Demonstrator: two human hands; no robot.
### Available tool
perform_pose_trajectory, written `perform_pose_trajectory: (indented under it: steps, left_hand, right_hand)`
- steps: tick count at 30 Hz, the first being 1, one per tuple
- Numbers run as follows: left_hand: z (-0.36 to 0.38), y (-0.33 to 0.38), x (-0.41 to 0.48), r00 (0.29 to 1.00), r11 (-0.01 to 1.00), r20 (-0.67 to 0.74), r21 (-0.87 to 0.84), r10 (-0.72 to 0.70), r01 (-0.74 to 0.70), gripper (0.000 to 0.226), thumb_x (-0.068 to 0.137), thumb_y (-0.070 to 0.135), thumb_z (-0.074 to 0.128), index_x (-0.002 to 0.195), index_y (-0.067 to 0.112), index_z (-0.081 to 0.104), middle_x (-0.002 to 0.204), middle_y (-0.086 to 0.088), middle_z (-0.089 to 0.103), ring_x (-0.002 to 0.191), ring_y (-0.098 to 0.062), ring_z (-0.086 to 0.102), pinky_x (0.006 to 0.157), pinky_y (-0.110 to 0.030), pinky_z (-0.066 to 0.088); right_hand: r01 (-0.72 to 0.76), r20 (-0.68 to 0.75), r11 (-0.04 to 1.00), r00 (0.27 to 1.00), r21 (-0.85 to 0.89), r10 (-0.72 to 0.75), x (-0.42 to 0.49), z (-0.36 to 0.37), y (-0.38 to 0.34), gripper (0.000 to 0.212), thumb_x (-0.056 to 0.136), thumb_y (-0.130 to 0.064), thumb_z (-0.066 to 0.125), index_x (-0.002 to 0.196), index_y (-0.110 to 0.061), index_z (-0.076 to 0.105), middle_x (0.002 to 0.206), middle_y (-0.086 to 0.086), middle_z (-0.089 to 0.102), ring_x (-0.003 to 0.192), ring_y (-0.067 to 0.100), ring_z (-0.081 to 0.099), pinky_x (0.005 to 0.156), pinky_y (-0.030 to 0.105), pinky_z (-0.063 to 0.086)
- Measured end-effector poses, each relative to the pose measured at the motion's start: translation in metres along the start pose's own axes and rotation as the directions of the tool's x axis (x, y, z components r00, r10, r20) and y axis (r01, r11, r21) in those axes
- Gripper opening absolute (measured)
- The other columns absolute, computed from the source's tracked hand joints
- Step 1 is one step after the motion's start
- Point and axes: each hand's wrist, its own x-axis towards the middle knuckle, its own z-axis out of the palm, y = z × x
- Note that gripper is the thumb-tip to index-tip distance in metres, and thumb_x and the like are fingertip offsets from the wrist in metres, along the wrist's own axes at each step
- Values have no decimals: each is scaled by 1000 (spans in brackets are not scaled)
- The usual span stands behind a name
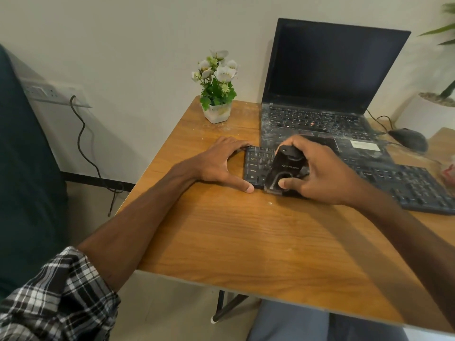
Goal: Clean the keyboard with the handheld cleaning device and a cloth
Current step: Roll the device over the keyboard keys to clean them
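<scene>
At the far left a dark green seat back (22, 168) fills the edge of the view. Beside it a white socket strip (49, 92) sits on the wall, with a black cable (83, 143) hanging down from it towards the floor. A checked sleeve (56, 296), rolled above the forearm, leads up to the left hand (216, 163), which lies on the wooden worktop (246, 242). Its grip is spread wide and closes on nothing. The fingertips touch the far left corner of the black keyboard (406, 183) and the thumb tip touches the near left corner, so the hand spans the short left end. Behind this hand, near the wall, stands a small white pot of white flowers (218, 112). The keyboard lies slantwise across the worktop, its right end reaching the right edge of the view, and its keys are flecked with pale dust. On its left part rests the handheld cleaning device (285, 166), a black body with its near end down at the keyboard's front edge. The right hand (320, 173) has its grip wrapped round the device, fingers curled over the top and far side and the thumb pressed on the near end. Just behind the keyboard an open laptop (332, 70) with a dark screen is speckled with white dust. To its right lies a black mouse (410, 139) on its cord, and a potted plant (435, 99) stands in the far right corner.
</scene>
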Motion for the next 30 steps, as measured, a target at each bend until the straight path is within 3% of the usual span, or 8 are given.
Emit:
perform_pose_trajectory:
  steps: [7,12,17,24,26,30]
  left_hand:
    - [0,1,-1,1000,1000,-8,-3,-3,3,134,51,85,77,162,33,25,151,11,36,137,-9,30,112,-35,32]
    - [-1,2,-1,1000,1000,-4,-16,-10,10,132,52,81,79,162,33,24,150,11,35,136,-8,29,110,-33,32]
    - [-2,4,-3,1000,1000,-6,-18,-7,7,127,58,74,83,163,33,24,152,9,34,137,-7,27,110,-33,30]
    - [-2,5,-3,1000,1000,-7,-10,-21,21,130,55,77,82,163,34,24,155,9,33,136,-6,26,109,-32,30]
    - [-2,4,-3,1000,1000,-7,-9,-16,16,128,57,75,82,163,34,24,155,8,33,136,-7,26,110,-32,30]
    - [-3,6,-4,1000,1000,-2,-11,-13,13,128,56,76,81,163,33,23,154,8,33,137,-8,27,113,-34,31]
  right_hand:
    - [5,-152,999,988,34,0,-10,9,4,55,78,-8,83,118,-26,50,104,-15,63,96,4,64,75,18,55]
    - [69,-141,996,988,54,-60,-32,13,9,53,78,-10,83,118,-24,51,103,-15,65,95,4,67,78,36,60]
    - [57,-276,992,961,115,-23,-20,6,5,54,78,-7,83,119,-23,52,103,-17,63,97,4,66,79,33,62]
    - [150,-231,987,964,50,-135,-48,37,10,49,82,-7,77,116,-26,49,101,-9,68,92,8,67,76,38,57]
    - [141,-207,989,970,52,-127,-45,27,10,51,80,-7,80,117,-24,50,100,-11,68,92,6,67,77,35,58]
    - [118,-333,990,939,73,-87,-36,7,5,56,77,-6,84,121,-20,51,101,-16,65,97,-1,65,80,17,56]
